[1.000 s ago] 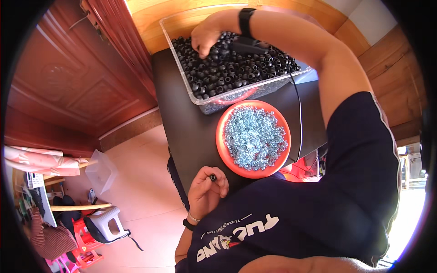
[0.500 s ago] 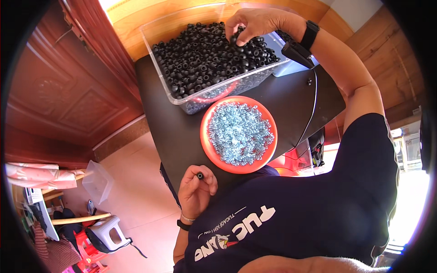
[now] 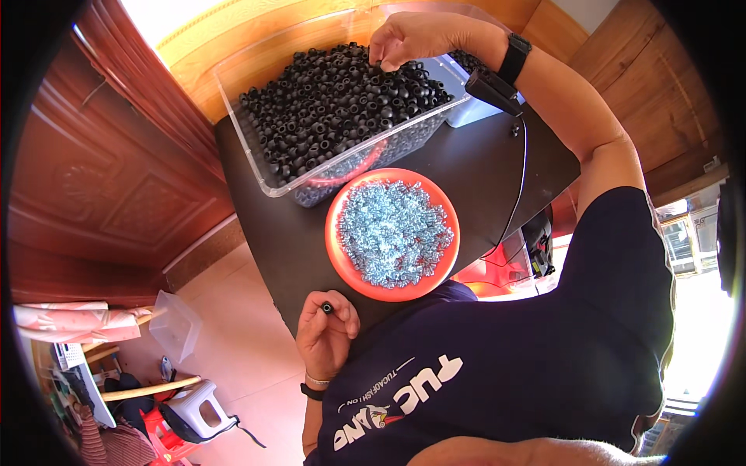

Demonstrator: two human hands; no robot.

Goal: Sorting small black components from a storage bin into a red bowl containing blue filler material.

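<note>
My left hand (image 3: 326,342) is closed in a pinch near the table's front edge. Between its thumb and fingers is a small black cap (image 3: 327,308), its round hollow end facing up. At the far side, my right hand (image 3: 400,40) reaches over a clear plastic bin (image 3: 268,185) heaped with small black hollow caps (image 3: 326,109). Its fingertips are pressed together at the top of the heap; whatever they pinch is hidden. Between the two hands stands a red round dish (image 3: 336,260) full of small shiny silvery-blue metal pieces (image 3: 395,233), too fine to name.
The dark table (image 3: 272,241) carries the bin and dish. A black device (image 3: 493,92) with a cable hangs at my right wrist, beside a bluish container (image 3: 474,111). A wooden wall rises behind the bin. Stools (image 3: 203,408) and an empty clear tub (image 3: 175,326) lie at left on the floor.
My right fingers have drawn closer together over the heap; a black cap seen at their tips earlier no longer shows. The left hand keeps its cap. The whole view has shifted slightly.
</note>
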